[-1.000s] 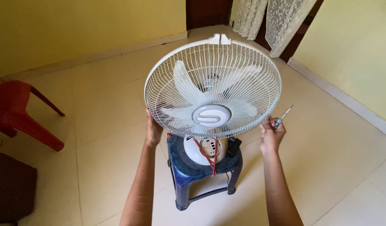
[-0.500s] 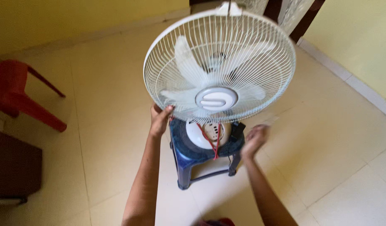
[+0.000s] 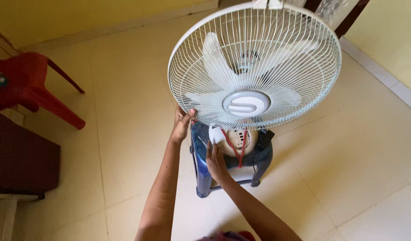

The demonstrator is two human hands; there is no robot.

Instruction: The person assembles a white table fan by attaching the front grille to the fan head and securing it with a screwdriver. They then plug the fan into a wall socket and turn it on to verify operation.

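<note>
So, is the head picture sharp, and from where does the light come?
Head view: fan guard and left hand fairly sharp; right hand slightly soft. Soft daylight on the floor; shadows faint, source direction unclear; mild wide-angle bending.

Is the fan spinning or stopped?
Stopped. Each pale blade behind the white grille looks sharp, not smeared. The left hand grips the grille's lower rim.

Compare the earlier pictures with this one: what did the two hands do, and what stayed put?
The right hand let go of the fan guard at its right rim and moved left and down to the fan base on the blue stool. The left hand stayed gripping the guard's lower left rim; stool and red chair are unmoved.
</note>
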